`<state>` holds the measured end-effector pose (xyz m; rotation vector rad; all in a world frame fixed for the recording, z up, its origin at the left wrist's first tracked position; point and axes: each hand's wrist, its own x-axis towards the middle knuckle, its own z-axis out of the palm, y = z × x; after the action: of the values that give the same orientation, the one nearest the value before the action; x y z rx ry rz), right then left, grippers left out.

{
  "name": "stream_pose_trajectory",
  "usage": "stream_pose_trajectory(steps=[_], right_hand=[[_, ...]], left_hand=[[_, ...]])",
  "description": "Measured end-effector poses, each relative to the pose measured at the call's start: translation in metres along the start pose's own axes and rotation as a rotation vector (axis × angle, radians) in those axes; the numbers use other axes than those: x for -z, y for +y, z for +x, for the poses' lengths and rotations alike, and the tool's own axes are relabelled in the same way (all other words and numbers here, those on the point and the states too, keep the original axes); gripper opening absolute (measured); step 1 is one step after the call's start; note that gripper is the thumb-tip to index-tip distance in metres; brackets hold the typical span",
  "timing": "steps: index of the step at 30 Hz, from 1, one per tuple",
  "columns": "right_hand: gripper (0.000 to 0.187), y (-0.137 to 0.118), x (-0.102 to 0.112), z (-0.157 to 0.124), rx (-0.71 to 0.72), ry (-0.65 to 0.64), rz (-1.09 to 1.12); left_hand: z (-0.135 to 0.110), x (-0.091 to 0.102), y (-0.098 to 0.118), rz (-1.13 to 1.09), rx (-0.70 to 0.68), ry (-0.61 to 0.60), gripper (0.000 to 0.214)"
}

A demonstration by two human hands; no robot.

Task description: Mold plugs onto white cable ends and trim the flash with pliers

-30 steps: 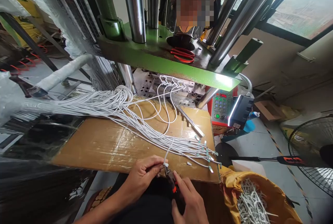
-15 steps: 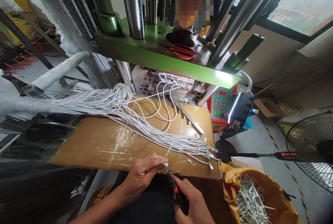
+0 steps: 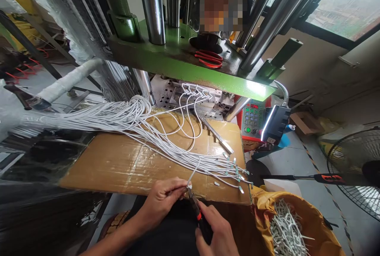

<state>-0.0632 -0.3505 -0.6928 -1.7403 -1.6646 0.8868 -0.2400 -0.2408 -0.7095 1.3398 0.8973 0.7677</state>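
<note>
Two bare hands work at six o'clock from where I stand: the left hand (image 3: 162, 204) is closed, pinching one thin white cable (image 3: 192, 176) just behind a small pale tab (image 3: 189, 186), and the right hand (image 3: 215, 228) is closed around slim side cutters with black-and-red grips (image 3: 199, 218), their tips right at that tab, though I cannot tell whether they are biting. That cable lies at the near edge of a tan, tape-covered cardboard board (image 3: 118, 161). Judging by how things lie, one end is in hand; roughly a dozen more cable ends (image 3: 234, 172) fan out at four o'clock on the board, too tangled to count exactly, and one loose tab (image 3: 216, 183) lies apart from them. From a thick bundle of white cables (image 3: 118, 117) at nine o'clock, about six strands run up to six bent ends seated in a perforated steel mould plate (image 3: 166, 95) at twelve o'clock, under one green press platen (image 3: 190, 71) carrying one pair of red-handled scissors (image 3: 208, 58). At five o'clock, one yellow sack (image 3: 314, 218) holds an uncounted heap of bent white pieces (image 3: 286, 228). Beyond the press stands one other person (image 3: 222, 2).
</note>
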Motion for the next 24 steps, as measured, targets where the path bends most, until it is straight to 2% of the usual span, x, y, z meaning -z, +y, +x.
stream_pose_trajectory(steps=[3,6,13,19,21,24], right_hand=[[0.074,0.008,-0.010,-0.005,0.012,0.126,-0.070],[0.076,0.012,-0.014,-0.005,0.032,0.186,-0.116],[0.079,0.011,-0.014,0.001,0.081,0.192,-0.063],[0.069,0.015,-0.013,0.001,0.103,0.216,-0.013],[0.064,0.015,-0.011,0.002,0.067,0.137,0.098],[0.057,0.015,-0.008,0.004,-0.044,-0.096,0.309]], left_hand=[[0.000,-0.004,0.001,-0.154,0.163,0.067,0.023],[0.001,-0.005,0.001,-0.248,0.237,0.052,0.027],[0.003,-0.007,0.007,-0.318,0.223,-0.046,0.026],[0.004,-0.005,0.006,-0.275,0.164,-0.078,0.022],[0.004,-0.004,0.006,-0.286,0.151,-0.091,0.021],[0.006,-0.005,0.004,-0.298,0.154,-0.120,0.019]])
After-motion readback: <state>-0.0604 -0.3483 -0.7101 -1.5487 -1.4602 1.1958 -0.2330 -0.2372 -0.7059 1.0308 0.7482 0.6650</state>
